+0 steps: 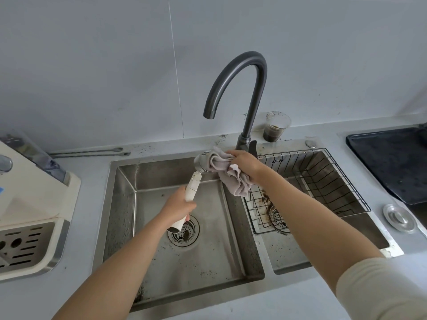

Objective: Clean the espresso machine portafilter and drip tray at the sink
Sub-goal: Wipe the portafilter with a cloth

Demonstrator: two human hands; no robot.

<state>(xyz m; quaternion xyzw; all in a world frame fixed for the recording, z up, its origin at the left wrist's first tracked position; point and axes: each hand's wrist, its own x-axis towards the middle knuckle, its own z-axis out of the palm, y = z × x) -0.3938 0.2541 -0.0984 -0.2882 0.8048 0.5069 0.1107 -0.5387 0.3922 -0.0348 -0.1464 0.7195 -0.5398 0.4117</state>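
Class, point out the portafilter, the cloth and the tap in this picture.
portafilter [192,190]: head view, on its white handle.
cloth [235,185]: head view, on its hanging folds.
tap [256,93]: head view, on its upright neck.

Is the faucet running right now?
Off: no water stream falls from the faucet spout into the left basin below it.

The cloth [227,174] covers the mouth of the portafilter [201,163] in front of the tap [251,93], so its inside cannot be seen. The right hand [246,163] has its fingertips lost in the folds. The left hand [179,207] hides the middle of the handle [193,189]. Left of the tap, the coffee machine [34,199] runs off the picture's edge. Right of the tap, a black tray [392,160] is cut off too, and the right forearm [312,211] hides part of a strainer [276,215].
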